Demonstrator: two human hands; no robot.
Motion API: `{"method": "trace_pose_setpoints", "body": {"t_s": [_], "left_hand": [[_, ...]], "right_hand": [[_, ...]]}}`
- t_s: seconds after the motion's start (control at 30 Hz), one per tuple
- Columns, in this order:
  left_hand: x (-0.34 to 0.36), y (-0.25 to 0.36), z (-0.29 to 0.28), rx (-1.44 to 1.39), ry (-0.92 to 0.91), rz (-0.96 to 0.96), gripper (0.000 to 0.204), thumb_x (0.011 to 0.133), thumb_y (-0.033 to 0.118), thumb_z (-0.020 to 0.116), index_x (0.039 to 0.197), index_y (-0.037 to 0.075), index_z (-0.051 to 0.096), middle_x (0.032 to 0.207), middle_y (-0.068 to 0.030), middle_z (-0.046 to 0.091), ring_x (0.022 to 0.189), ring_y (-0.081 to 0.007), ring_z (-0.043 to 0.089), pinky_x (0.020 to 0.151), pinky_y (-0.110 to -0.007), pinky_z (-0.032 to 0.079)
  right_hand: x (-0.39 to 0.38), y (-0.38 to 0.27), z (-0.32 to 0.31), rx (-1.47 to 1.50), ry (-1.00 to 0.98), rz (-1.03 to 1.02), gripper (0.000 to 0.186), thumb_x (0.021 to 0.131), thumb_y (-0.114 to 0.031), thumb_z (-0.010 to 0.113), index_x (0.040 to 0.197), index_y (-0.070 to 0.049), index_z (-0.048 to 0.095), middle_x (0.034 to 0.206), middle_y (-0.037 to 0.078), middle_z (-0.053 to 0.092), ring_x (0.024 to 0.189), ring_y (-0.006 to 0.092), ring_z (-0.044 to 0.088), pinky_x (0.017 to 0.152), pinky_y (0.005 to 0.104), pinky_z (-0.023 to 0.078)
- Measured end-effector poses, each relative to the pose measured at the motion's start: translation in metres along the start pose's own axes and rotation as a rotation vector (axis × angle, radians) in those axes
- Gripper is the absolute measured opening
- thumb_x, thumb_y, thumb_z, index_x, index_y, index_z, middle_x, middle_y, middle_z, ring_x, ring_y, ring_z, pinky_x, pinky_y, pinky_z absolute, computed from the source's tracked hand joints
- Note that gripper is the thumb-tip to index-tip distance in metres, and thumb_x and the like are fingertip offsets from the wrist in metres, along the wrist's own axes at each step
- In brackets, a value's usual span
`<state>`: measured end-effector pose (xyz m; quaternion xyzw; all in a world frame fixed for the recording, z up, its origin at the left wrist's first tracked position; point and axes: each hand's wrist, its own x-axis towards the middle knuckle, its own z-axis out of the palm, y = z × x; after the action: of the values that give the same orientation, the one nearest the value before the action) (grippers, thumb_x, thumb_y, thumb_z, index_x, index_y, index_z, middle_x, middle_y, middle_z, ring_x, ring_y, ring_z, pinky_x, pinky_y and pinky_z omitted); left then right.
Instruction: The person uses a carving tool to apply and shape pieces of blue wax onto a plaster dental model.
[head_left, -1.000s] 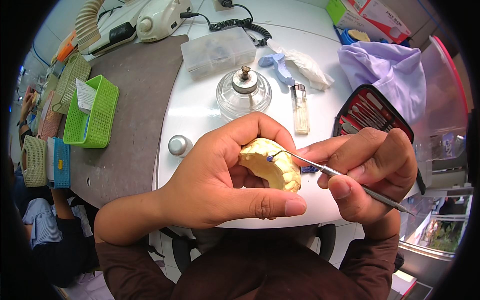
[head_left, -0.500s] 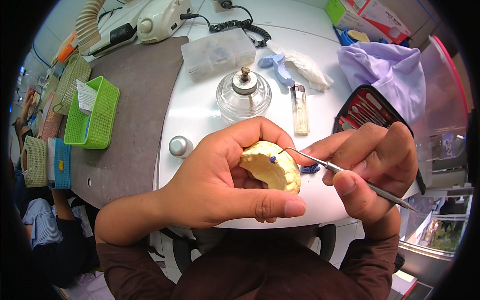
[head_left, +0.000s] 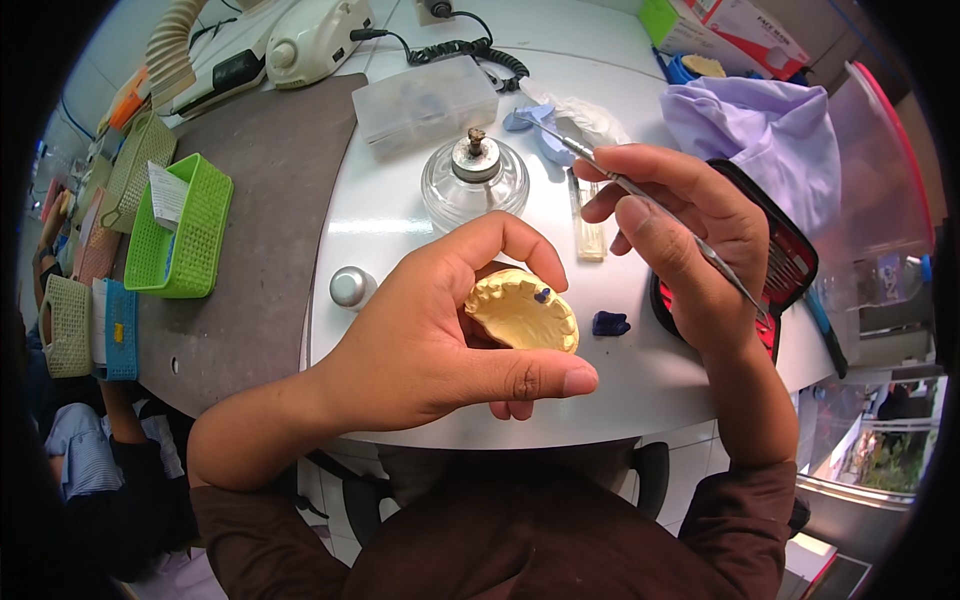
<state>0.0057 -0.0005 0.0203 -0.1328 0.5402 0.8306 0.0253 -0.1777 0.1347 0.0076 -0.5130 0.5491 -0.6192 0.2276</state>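
Note:
A cream-yellow dental cast (head_left: 522,318) with a row of teeth rests in my left hand (head_left: 430,320), fingers and thumb wrapped round it. On one tooth sits a small spot of dark blue wax (head_left: 543,295). My right hand (head_left: 690,225) pinches a thin metal dental wax carver (head_left: 655,203), raised beyond the cast. Its bent tip stands near the light blue piece (head_left: 555,140), and I cannot tell whether they touch. A dark blue wax block (head_left: 611,323) lies on the white table (head_left: 480,408) beside the cast.
A glass spirit lamp (head_left: 474,185) stands beyond my left hand, with a clear lighter (head_left: 590,225) nearby. An open tool case (head_left: 800,265) lies right, partly behind my right arm. A metal cap (head_left: 351,288), a plastic box (head_left: 425,105) and a green basket (head_left: 185,235) stand around.
My right hand has lifted the wax carver away from the cast, up and toward the far side. My left hand has tilted the cast so more of its inner face shows.

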Motion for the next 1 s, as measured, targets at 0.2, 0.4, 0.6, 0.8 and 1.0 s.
{"method": "trace_pose_setpoints", "body": {"t_s": [0.2,0.4,0.6,0.8,1.0], "left_hand": [[0.002,-0.006,-0.003,0.039,-0.057,-0.033,0.047,0.08,-0.002,0.079,0.112,0.006,0.045,0.094,-0.0066,0.06,0.069,-0.0089,0.062,0.057,-0.021,0.051],[0.001,-0.01,-0.004,0.137,-0.036,0.014,0.052,0.079,-0.001,0.08,0.113,0.007,0.042,0.1,-0.0035,0.053,0.086,-0.0067,0.058,0.07,-0.021,0.048],[0.001,-0.01,-0.004,0.137,-0.036,0.008,0.052,0.079,-0.001,0.08,0.113,0.007,0.042,0.105,-0.0036,0.05,0.09,-0.0067,0.056,0.075,-0.021,0.048],[0.002,-0.011,-0.004,0.153,-0.046,0.038,0.051,0.079,-0.001,0.08,0.113,0.007,0.042,0.104,-0.0029,0.05,0.09,-0.0067,0.057,0.075,-0.021,0.048],[0.001,-0.009,-0.005,0.198,-0.064,0.027,0.05,0.078,-0.001,0.08,0.112,0.007,0.044,0.101,-0.0027,0.053,0.088,-0.0067,0.058,0.073,-0.021,0.049]], "right_hand": [[0.003,0.011,0.009,-0.06,-0.03,-0.001,0.025,0.093,-0.007,0.069,0.117,-0.001,0.069,0.111,0.009,0.071,0.092,0.0128,0.066,0.077,0.0261,0.054],[0.004,0.011,0.01,-0.085,-0.031,-0.005,0.026,0.091,-0.008,0.07,0.117,-0.005,0.07,0.11,0.008,0.071,0.088,0.0121,0.064,0.076,0.0259,0.054],[0.004,0.012,0.01,-0.105,-0.03,-0.012,0.026,0.091,-0.007,0.07,0.117,-0.005,0.071,0.111,0.009,0.071,0.089,0.0124,0.064,0.076,0.0258,0.054],[0.005,0.012,0.011,-0.094,-0.036,-0.026,0.027,0.091,-0.007,0.069,0.118,-0.006,0.071,0.111,0.009,0.071,0.089,0.0125,0.064,0.076,0.026,0.054],[0.005,0.012,0.012,-0.116,-0.034,-0.03,0.027,0.09,-0.007,0.07,0.117,-0.007,0.071,0.109,0.008,0.071,0.087,0.0112,0.063,0.071,0.0239,0.051]]}}
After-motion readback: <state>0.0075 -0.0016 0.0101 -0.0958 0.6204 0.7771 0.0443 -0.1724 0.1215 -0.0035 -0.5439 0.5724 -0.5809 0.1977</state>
